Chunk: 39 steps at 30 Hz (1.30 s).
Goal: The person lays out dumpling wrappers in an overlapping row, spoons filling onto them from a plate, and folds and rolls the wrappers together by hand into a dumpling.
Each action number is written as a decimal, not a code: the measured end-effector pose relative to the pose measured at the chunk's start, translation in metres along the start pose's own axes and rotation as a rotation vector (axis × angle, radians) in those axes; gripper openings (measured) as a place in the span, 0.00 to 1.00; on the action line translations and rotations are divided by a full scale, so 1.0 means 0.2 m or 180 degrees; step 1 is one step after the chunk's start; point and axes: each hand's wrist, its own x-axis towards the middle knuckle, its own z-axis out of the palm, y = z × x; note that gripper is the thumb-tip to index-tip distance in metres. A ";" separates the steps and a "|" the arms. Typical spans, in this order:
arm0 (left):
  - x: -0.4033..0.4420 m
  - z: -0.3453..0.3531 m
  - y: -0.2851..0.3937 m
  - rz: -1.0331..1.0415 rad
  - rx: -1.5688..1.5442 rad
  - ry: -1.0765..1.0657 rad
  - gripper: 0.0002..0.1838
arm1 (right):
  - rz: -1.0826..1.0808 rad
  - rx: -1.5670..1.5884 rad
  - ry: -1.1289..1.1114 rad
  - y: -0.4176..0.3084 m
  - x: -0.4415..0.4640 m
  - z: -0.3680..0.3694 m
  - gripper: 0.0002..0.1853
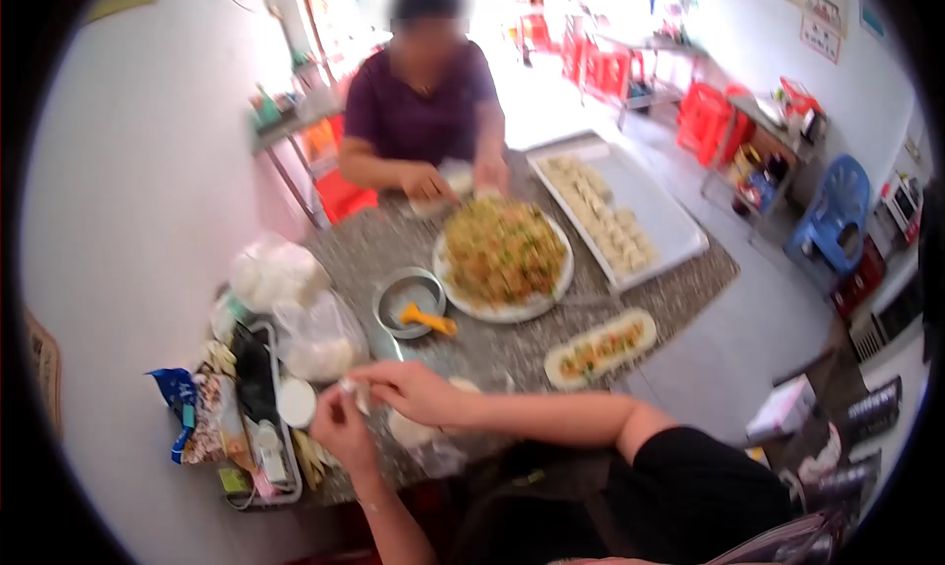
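My left hand point(343, 429) and my right hand point(418, 393) meet above the near left of the table, fingers pinched together. Between them is a small white piece point(360, 396), too blurred to name. Below my right hand lies a pale flat round of dough point(409, 429), partly covered by my wrist. A long flat dough wrapper point(561, 368) topped with chopped filling sits to the right. Beyond my hands are a metal bowl point(389, 294) with a yellow-handled tool point(429, 319) in it and a plate heaped with chopped filling point(502, 250).
Across the table point(340, 245), a person in a purple shirt point(423, 112) handles dough. A white tray point(664, 206) holds rows of dumplings point(600, 216). At left are plastic bags point(281, 275) and a packed basket point(295, 481). A blue chair point(837, 211) stands at right.
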 end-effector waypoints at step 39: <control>-0.33 0.95 0.37 0.3274 0.1646 -0.4768 0.15 | 0.1154 -0.0952 0.1257 -0.08 -1.27 -1.11 0.10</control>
